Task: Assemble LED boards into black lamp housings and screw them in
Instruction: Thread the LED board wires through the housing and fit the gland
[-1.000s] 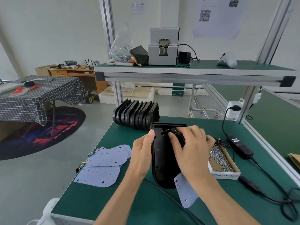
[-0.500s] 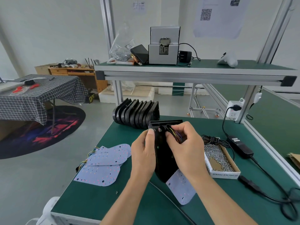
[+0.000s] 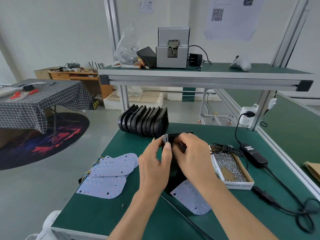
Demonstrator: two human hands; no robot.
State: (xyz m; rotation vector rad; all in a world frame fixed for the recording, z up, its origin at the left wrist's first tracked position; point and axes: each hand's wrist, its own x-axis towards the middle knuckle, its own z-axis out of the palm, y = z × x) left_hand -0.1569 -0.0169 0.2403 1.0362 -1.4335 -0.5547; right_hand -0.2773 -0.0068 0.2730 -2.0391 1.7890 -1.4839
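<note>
At the middle of the green bench (image 3: pixel 107 212) the stiff, light-looking black housing (image 3: pixel 174 177) is held tilted — left hand (image 3: pixel 154 168) pinching its top edge, right hand (image 3: pixel 192 158) curled at its wires — with the thin, probably fragile LED board (image 3: pixel 192 200) dangling at 6 o'clock, best handled by its edges.

Matt green worktop (image 3: pixel 110 212) mat, glossy black plastic lamp housings (image 3: pixel 143 121), pale matt LED boards (image 3: pixel 110 172), brushed aluminium frame (image 3: pixel 199 82), cardboard box (image 3: pixel 242 185) of bright metal screws (image 3: pixel 226 163), checked cloth (image 3: pixel 39 103), wooden desk (image 3: pixel 76 76)
</note>
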